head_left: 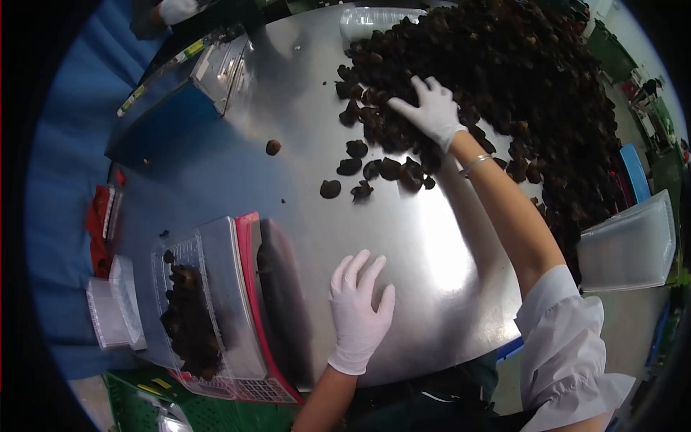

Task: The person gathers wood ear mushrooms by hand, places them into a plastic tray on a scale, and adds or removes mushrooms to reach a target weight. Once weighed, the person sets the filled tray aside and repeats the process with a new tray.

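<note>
A large heap of dark brown, cap-shaped pieces, possibly dried mushrooms [504,65], covers the far right of the metal table [288,108]. My right hand [432,114], in a white glove, lies on the near edge of this heap with its fingers spread. Nothing shows in its grasp. Several loose pieces [350,167] are scattered just left of it. My left hand [358,306], also gloved in white, is over the table's front part, fingers apart and holding nothing. To its left, a clear plastic tray [205,288] holds a batch of the same dark pieces.
The clear tray rests on a pink-rimmed basket [252,288]. A metal box-like device [180,101] stands at the back left. White plastic containers [115,309] sit at the left edge, and stacked clear tubs [630,248] at the right. Another person's gloved hand [178,10] shows at the top left.
</note>
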Available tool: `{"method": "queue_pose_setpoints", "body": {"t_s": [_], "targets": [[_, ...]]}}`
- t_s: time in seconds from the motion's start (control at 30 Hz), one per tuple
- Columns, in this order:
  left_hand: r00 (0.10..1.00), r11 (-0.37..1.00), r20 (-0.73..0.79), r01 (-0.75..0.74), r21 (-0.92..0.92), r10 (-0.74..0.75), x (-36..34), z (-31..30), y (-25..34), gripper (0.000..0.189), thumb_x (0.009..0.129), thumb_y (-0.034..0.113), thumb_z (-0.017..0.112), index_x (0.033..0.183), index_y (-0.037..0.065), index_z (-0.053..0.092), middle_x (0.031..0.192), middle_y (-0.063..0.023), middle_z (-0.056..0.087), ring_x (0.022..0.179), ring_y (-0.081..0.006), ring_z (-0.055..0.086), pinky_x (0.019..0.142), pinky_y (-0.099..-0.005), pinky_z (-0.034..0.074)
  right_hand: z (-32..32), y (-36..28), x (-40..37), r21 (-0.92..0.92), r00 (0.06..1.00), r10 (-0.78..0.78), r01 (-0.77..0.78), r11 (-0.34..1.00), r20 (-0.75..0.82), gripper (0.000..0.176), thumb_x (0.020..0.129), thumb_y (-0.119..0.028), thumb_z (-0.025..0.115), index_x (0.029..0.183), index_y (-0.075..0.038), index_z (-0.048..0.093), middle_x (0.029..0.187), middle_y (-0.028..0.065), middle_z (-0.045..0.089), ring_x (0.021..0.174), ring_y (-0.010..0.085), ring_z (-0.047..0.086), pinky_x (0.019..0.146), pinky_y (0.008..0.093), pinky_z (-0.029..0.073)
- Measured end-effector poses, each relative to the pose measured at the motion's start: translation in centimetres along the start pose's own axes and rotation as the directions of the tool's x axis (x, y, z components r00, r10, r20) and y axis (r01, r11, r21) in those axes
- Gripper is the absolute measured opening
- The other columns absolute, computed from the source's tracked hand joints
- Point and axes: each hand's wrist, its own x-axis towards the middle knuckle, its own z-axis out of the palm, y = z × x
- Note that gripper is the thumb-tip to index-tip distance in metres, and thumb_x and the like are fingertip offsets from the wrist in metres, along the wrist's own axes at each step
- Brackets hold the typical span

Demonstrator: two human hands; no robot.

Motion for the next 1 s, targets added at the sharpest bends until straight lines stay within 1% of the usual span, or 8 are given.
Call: {"method": "queue_pose_setpoints", "body": {"t_s": [0.2,0.27,0.37,0.53,0.67,0.87,0.93,1.0], "targets": [[0.997,0.988,-0.034,0.069,-0.14,-0.074,0.5,-0.1,0.0,0.054,0.08,0.011,0.073,0.133,0.01,0.061,0.138,-0.0121,0.053,0.129,-0.0332,0.046,0.112,-0.0453,0.034,-3.0,-2.5,-5.4,0.441,0.886,-0.433,0.326,0.836,0.166,0.035,0.089,-0.028,0.067,0.119,-0.01,0.066,0.116,0.017,0.059,0.111,0.0351,0.058,0.098,0.0405,0.048],[0.996,0.989,-0.026,0.079,-0.126,-0.083,0.7,-0.3,0.1,0.055,0.083,0.014,0.072,0.136,0.008,0.058,0.14,-0.014,0.052,0.13,-0.0338,0.045,0.113,-0.0457,0.034,-7.8,-3.7,-8.2,0.58,0.856,-0.175,-0.166,0.798,0.486,0.038,0.089,-0.028,0.067,0.124,-0.012,0.066,0.119,0.0164,0.06,0.111,0.0354,0.058,0.097,0.0428,0.048],[0.997,0.992,-0.016,0.079,-0.103,-0.081,0.6,-0.3,0.2,0.058,0.09,0.021,0.068,0.143,0.005,0.05,0.143,-0.0177,0.049,0.132,-0.0352,0.044,0.114,-0.0463,0.033,-7.3,-1.0,-11.8,0.211,0.868,-0.451,0.41,0.887,0.21,0.049,0.089,-0.038,0.068,0.129,-0.01,0.064,0.135,0.0174,0.058,0.123,0.0386,0.053,0.105,0.0475,0.043],[0.995,0.989,-0.082,0.036,-0.146,-0.048,0.5,-0.1,-0.4,0.061,0.101,0.03,0.056,0.151,-0.001,0.038,0.148,-0.0236,0.042,0.135,-0.0391,0.042,0.114,-0.0485,0.03,-9.0,-3.6,-23.4,0.225,0.758,-0.54,0.491,0.841,0.366,0.067,0.094,-0.049,0.059,0.148,-0.011,0.047,0.155,0.0221,0.036,0.14,0.0455,0.037,0.117,0.0604,0.024],[0.996,0.974,-0.078,0.033,-0.225,-0.052,0.4,-0.5,-0.4,0.054,0.104,0.021,0.049,0.151,-0.003,0.037,0.149,-0.0245,0.04,0.139,-0.0392,0.039,0.116,-0.048,0.028,-11.3,-4.7,-27.7,0.345,0.63,-0.65,0.551,0.76,0.424,0.056,0.096,-0.044,0.058,0.144,-0.016,0.053,0.154,0.0167,0.042,0.14,0.0354,0.041,0.117,0.0618,0.019],[0.998,0.998,-0.037,-0.05,-0.025,0.049,0.4,-0.3,-0.1,0.048,0.1,0.015,0.051,0.148,0.006,0.048,0.149,-0.0198,0.045,0.135,-0.0366,0.043,0.116,-0.0447,0.03,-11.0,-2.2,-21.2,0.194,0.952,-0.303,0.292,0.937,0.032,0.048,0.09,-0.019,0.063,0.136,-0.005,0.055,0.143,0.0247,0.049,0.133,0.0446,0.04,0.114,0.053,0.028],[0.996,0.996,-0.008,-0.085,0.04,0.085,0.3,-0.3,-0.1,0.036,0.098,0.016,0.054,0.132,0.007,0.063,0.145,-0.0191,0.051,0.131,-0.0359,0.047,0.115,-0.0441,0.032,-9.1,-1.0,-20.8,0.05,0.948,-0.316,0.314,0.948,0.043,0.055,0.091,-0.024,0.064,0.141,-0.005,0.05,0.147,0.0257,0.045,0.134,0.0462,0.04,0.113,0.055,0.03],[0.999,0.986,-0.006,-0.045,-0.161,0.045,-0.1,-0.4,-0.9,0.025,0.099,0.019,0.053,0.108,0.004,0.071,0.135,-0.0176,0.059,0.128,-0.0343,0.05,0.113,-0.0432,0.034,-9.4,-1.2,-22.9,0.362,0.88,-0.4,0.296,0.884,0.258,0.06,0.091,-0.027,0.066,0.145,-0.008,0.048,0.15,0.0252,0.042,0.133,0.0459,0.042,0.112,0.0553,0.033]]}}
